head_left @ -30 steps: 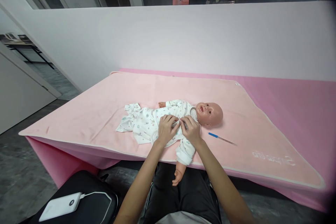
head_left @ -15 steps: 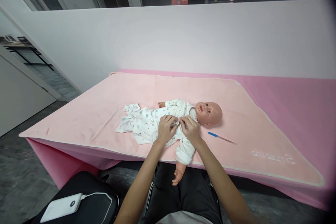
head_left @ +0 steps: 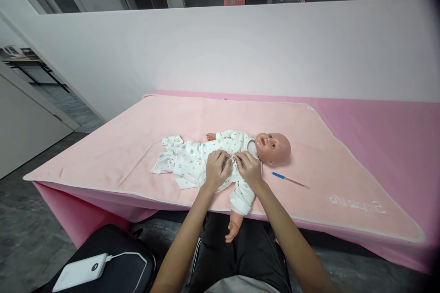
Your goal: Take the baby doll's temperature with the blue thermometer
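A baby doll [head_left: 275, 149] lies on its back, head to the right, in a white patterned romper [head_left: 189, 158]. Over its chest, my left hand [head_left: 217, 169] is closed in a pinch on a thin white tie string [head_left: 232, 157] of the romper. Just to the right, my right hand [head_left: 249, 168] also pinches at the string, fingertips close to the left ones. My fingers partly hide the string, so its exact shape is unclear. One doll arm [head_left: 234, 226] hangs over the table's near edge.
A peach blanket [head_left: 113, 146] covers the table over a pink cloth [head_left: 395, 146]. Right of the doll lies a thin stick with a blue end [head_left: 278, 175]. At the lower left, a white power bank [head_left: 80, 272] with a cable rests on a black bag [head_left: 113, 238]. A white wall [head_left: 240, 50] stands behind.
The fingers of my left hand have shifted slightly at the string, and the white loop between my hands looks smaller. The doll and my right hand stay almost in place.
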A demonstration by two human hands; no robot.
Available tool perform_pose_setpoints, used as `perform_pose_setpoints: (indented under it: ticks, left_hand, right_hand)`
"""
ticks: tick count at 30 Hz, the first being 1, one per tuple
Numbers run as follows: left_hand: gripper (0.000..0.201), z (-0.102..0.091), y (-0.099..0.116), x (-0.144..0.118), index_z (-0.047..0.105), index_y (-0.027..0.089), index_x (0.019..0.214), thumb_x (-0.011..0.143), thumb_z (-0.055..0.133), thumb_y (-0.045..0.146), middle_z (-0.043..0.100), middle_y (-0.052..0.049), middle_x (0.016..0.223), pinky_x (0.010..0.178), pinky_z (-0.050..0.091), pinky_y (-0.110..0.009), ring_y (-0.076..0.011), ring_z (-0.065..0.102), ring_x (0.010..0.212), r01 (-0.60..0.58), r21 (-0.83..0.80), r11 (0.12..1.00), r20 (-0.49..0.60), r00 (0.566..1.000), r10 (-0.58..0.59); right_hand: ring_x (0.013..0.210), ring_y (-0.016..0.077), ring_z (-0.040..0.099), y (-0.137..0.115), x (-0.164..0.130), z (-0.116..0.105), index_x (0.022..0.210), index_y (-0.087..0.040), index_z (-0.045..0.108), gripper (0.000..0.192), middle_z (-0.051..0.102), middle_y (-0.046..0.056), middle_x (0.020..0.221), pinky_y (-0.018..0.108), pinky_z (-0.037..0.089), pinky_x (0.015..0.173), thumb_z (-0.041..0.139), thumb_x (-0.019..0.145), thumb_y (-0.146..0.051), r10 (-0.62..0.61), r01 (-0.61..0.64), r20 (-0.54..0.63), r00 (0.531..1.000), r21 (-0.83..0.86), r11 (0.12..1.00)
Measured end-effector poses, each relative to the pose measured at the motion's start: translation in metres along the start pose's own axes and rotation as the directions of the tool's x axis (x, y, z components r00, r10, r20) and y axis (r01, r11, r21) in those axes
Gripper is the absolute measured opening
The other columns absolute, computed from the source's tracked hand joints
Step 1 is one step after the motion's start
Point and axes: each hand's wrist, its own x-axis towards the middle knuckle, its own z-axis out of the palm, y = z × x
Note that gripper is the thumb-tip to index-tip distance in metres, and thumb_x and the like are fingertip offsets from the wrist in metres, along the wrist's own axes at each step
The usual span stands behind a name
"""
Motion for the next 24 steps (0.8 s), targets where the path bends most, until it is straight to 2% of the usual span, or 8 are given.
perform_pose_setpoints:
  ticks: [4,10,17,24]
  left_hand:
    - [0.017,0.0020,0.0002,0.0008,0.050,0.020,0.082,0.091,0.037,0.026,0.056,-0.004,0.083,0.076,0.036,-0.034,-0.0184,0.049,0.081,0.016,0.059,0.998,0.014,1.000,-0.016]
    - [0.011,0.0021,0.0022,-0.0024,0.053,0.019,0.092,0.086,0.048,0.027,0.058,-0.005,0.093,0.082,0.037,-0.033,-0.0178,0.051,0.088,-0.006,0.023,1.000,-0.129,0.992,0.009]
    - [0.013,0.0017,0.0080,-0.0005,0.061,0.021,0.089,0.082,0.054,0.028,0.060,-0.006,0.102,0.086,0.035,-0.035,-0.0198,0.053,0.095,-0.018,0.158,0.987,-0.111,0.993,0.036]
    - [0.022,-0.0057,0.0042,-0.0086,0.061,0.021,0.099,0.081,0.050,0.018,0.062,-0.005,0.101,0.092,0.032,-0.037,-0.0195,0.054,0.095,-0.024,0.159,0.987,-0.093,0.995,0.040]
  right_hand:
    - [0.074,0.0112,0.061,0.0001,0.0002,-0.0001,0.090,-0.018,0.062,0.016,0.066,0.004,0.080,0.020,0.045,0.068,0.047,0.091,-0.021,-0.007,0.007,-0.003,1.000,0.004,1.000]
    - [0.074,0.0114,0.061,0.0003,-0.0006,0.0000,0.089,-0.017,0.062,0.015,0.065,0.004,0.079,0.021,0.044,0.067,0.048,0.090,-0.021,0.009,-0.009,-0.019,1.000,-0.012,1.000]
    - [0.074,0.0118,0.060,-0.0002,-0.0012,0.0009,0.088,-0.018,0.063,0.017,0.065,0.005,0.081,0.021,0.044,0.067,0.047,0.090,-0.022,0.017,-0.020,-0.068,0.998,-0.057,0.998]
    - [0.076,0.0116,0.060,0.0020,-0.0025,0.0030,0.090,-0.017,0.063,0.018,0.064,0.005,0.083,0.021,0.044,0.069,0.046,0.091,-0.022,0.031,-0.037,-0.095,0.995,-0.064,0.997]
